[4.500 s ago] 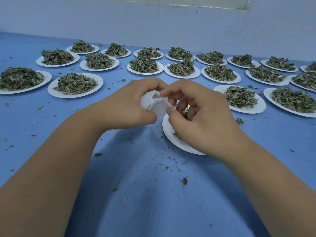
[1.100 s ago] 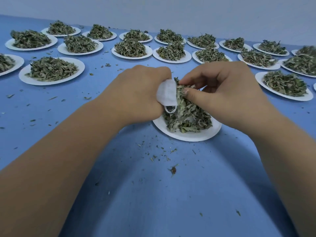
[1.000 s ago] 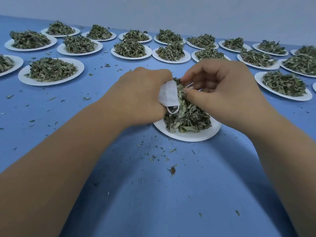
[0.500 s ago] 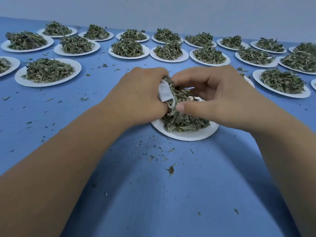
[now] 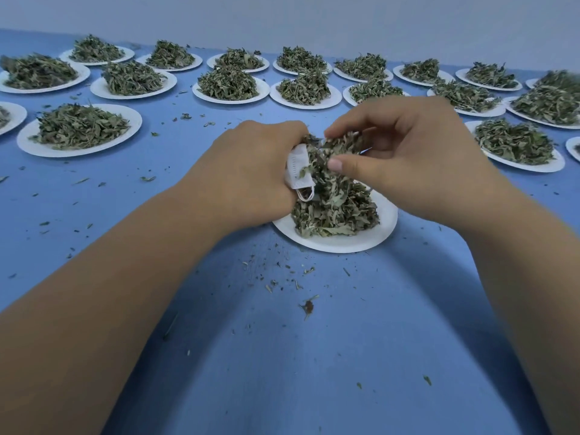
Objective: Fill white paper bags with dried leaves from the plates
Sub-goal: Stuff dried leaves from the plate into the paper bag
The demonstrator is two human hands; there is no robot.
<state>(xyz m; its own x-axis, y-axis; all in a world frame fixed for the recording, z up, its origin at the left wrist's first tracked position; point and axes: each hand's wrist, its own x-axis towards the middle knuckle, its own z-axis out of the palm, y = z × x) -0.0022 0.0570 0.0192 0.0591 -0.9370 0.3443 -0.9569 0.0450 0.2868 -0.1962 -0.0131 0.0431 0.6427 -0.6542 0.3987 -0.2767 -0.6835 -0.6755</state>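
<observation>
Blue tabletop, near edge: bare apart from leaf crumbs, which lie thickest just in front of the nearest plate. Some spillage, all small.

Mid field: the left hand is curled round a small white paper bag and holds it above the left rim of that plate, mouth turned to the right. The right hand has its thumb and fingertips closed on a pinch of leaves, right at the bag's mouth. Leaves crowd the opening. The left hand covers most of the bag, so I cannot tell how full it is.

Under both hands the heap of leaves stands tall on the nearest plate, with only the front rim showing white.

My reading: this bag is mid-fill, and its plate has given up little so far.

Far field: full plates sit to the left and right, and more stand in rows back to the pale wall. Every one carries a full-looking mound.

No filled or sealed bag is in view anywhere, and no spare empty bags either.

Progress estimate: near the start. What is left is to finish this bag, then work through all the other plates.
</observation>
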